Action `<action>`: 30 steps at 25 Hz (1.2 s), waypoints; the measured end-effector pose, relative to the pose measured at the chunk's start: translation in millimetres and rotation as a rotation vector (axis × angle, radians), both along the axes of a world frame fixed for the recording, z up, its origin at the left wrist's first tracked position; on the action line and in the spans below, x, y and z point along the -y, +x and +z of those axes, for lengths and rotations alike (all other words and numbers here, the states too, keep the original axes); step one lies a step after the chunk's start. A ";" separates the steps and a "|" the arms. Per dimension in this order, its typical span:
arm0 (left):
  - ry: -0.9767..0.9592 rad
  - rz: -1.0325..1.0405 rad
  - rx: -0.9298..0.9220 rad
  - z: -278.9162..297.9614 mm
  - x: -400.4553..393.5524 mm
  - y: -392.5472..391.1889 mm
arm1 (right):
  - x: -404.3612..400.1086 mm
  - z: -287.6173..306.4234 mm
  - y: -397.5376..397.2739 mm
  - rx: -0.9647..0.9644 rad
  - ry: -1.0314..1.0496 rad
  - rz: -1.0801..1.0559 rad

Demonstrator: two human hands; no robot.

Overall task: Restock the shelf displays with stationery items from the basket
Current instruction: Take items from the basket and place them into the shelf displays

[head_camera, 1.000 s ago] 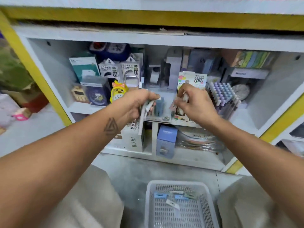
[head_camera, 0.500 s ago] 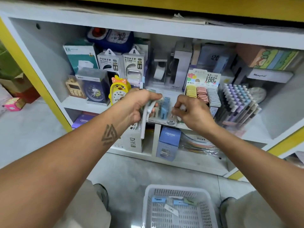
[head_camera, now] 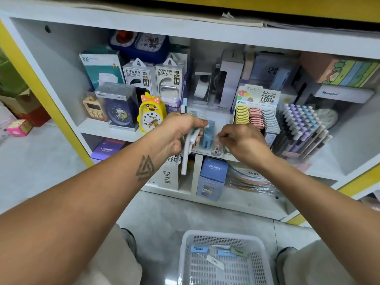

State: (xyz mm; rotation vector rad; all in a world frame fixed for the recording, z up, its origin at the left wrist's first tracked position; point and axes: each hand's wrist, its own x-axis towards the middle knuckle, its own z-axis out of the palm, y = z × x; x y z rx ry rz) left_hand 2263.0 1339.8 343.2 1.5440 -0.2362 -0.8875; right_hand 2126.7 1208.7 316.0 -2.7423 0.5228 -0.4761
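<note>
Below the shelf, white basket (head_camera: 265, 256) with few packets, left hand (head_camera: 181, 134) gripping pens (head_camera: 188, 149), right hand (head_camera: 244, 142) pinching eraser (head_camera: 218, 144)

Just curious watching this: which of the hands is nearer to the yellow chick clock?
Left. The left hand, gripping white pens, sits just right of the yellow chick clock. The right hand is farther right, by the 2B display.
</note>
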 end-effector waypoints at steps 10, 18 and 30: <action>-0.003 -0.036 -0.057 3.5 -4.8 3.8 | 10.3 41.1 -4.6 0.238 1.044 -0.068; -0.017 -0.103 -0.116 4.3 -4.1 0.0 | 7.6 48.0 -1.6 0.278 0.937 -0.064; -0.039 -0.115 -0.161 13.3 0.7 5.7 | 7.2 47.0 6.3 0.205 0.917 0.069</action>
